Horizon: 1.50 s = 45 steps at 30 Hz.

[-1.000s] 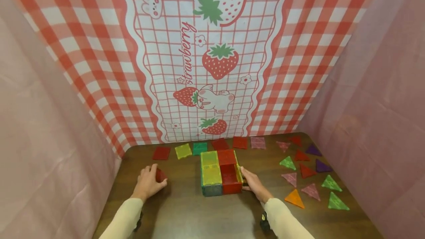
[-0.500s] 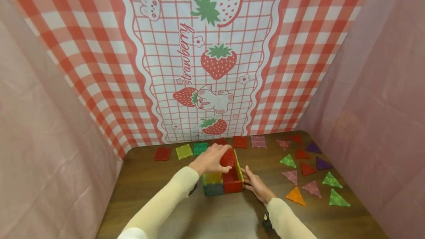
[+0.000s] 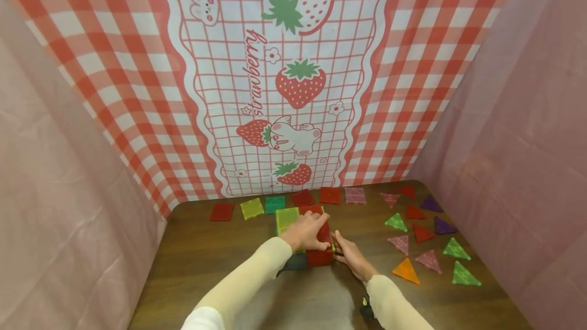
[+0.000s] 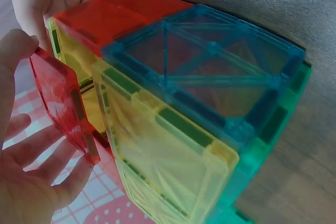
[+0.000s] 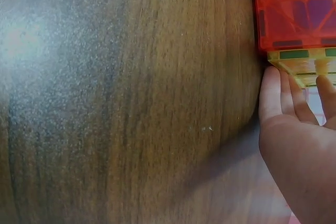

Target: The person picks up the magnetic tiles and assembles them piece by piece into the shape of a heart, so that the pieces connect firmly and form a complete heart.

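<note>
Left hand [image 3: 306, 231] — now nearer (seemingly); red tile [image 4: 63, 98] lowered.

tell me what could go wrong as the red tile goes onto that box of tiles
1. The left hand holds the red square tile tilted beside the tile box; it may seat crooked.
2. Pressing down could buckle the box's thin walls, braced only by the right hand against one side.
3. A shove might slide the box across the smooth wooden table.

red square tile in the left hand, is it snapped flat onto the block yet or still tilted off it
Still tilted. In the left wrist view the red square tile angles away from the tile block, a gap showing, with the left hand holding it.
</note>
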Motion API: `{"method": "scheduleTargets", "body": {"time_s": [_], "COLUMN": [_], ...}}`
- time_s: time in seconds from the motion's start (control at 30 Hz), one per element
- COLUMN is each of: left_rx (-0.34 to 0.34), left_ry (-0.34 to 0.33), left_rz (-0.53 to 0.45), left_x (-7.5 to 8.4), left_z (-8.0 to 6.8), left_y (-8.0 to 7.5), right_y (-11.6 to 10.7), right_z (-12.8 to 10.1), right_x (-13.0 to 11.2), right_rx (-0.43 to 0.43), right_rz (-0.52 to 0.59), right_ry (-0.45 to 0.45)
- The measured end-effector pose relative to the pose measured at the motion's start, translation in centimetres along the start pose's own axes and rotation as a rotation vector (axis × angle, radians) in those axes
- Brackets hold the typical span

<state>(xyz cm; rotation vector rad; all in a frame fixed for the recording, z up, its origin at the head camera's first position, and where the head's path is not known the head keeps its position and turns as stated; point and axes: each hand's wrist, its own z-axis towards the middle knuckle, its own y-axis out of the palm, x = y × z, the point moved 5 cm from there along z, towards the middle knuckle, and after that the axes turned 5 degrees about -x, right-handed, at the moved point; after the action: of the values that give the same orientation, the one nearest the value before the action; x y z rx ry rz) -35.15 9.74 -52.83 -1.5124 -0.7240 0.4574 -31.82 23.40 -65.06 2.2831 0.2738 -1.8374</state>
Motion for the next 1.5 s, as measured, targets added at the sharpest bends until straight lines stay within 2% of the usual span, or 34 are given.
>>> {"method": "scheduleTargets", "body": {"time_s": [0.27, 0.43, 0.5, 0.57, 0.67, 0.77, 0.83, 0.9, 0.97, 1.1, 1.2, 1.37, 1.5], "left_rx": [-0.010, 0.065, 0.095, 0.133, 0.184, 0.221, 0.246, 0.270, 0.283, 0.282, 0.301, 0.329, 0.371], "left_ry": [0.056, 0.100, 0.082, 0.027, -0.127, -0.320, -0.428, -0.518, -0.577, -0.618, -0.618, -0.608, -0.619], "left_rz": [0.107, 0.160, 0.140, 0.091, -0.045, -0.243, -0.412, -0.558, -0.685, -0.851, -0.899, -0.875, -0.852], "left_x": [0.5, 0.2, -0.2, -1.1, -3.2, -5.8, -7.3, -8.5, -9.1, -8.6, -8.0, -7.9, -8.3], "left_z": [0.0, -0.6, -0.9, -1.5, -2.5, -3.6, -4.3, -4.8, -5.1, -5.2, -5.2, -5.5, -7.0], "left_y": [1.0, 1.2, 1.4, 1.4, 1.6, 2.0, 2.6, 3.3, 4.1, 5.6, 6.1, 6.5, 7.0], "right_y": [0.1, -0.1, -0.1, 0.1, 0.2, -0.1, -0.3, -0.4, -0.1, 1.2, 2.2, 2.9, 4.0], "right_z": [0.1, 0.2, 0.2, 0.3, 0.2, 0.1, 0.1, 0.1, 0.2, 0.3, 0.4, 0.4, 0.4], "right_x": [0.0, 0.0, 0.0, -0.1, -0.5, -1.3, -1.9, -2.5, -2.8, -2.5, -2.2, -2.4, -2.6], "right_rx": [0.038, 0.069, 0.070, 0.066, 0.087, 0.148, 0.195, 0.243, 0.279, 0.318, 0.336, 0.384, 0.358], "right_rz": [-0.011, -0.035, -0.040, -0.040, -0.079, -0.175, -0.265, -0.354, -0.415, -0.486, -0.505, -0.504, -0.513], "right_ry": [0.002, 0.001, -0.004, 0.002, 0.012, 0.026, 0.024, 0.015, 0.003, -0.010, -0.039, -0.076, -0.079]}}
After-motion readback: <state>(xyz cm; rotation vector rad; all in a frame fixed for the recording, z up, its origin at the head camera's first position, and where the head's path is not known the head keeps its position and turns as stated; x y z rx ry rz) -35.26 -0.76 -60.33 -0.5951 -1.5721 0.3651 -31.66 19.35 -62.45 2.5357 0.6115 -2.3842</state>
